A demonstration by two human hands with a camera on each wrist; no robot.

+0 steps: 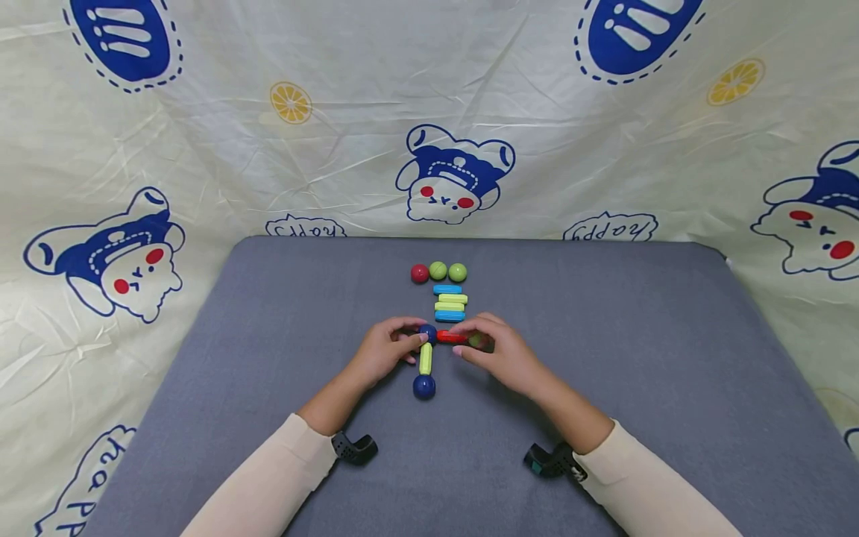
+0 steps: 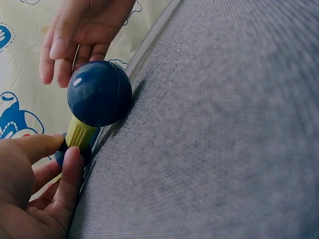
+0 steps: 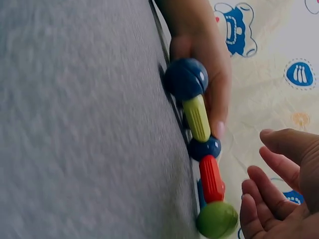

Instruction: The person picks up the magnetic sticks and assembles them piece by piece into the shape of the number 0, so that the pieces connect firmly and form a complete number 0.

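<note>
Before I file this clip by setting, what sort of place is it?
Seemingly a makeshift tabletop filming or play spot: a grey table, a cartoon-printed sheet behind it, and colourful toy rods and balls.

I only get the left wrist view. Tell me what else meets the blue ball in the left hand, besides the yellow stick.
Observer: A red stick meets that blue ball, as the right wrist view shows.
Operator: Tell me what's on the red stick's other end.
Observer: A green ball.
Operator: Now check for loose balls farther up the table.
Observer: The head view shows three in a row, one red ball and two light-green balls, near the table's far edge.
</note>
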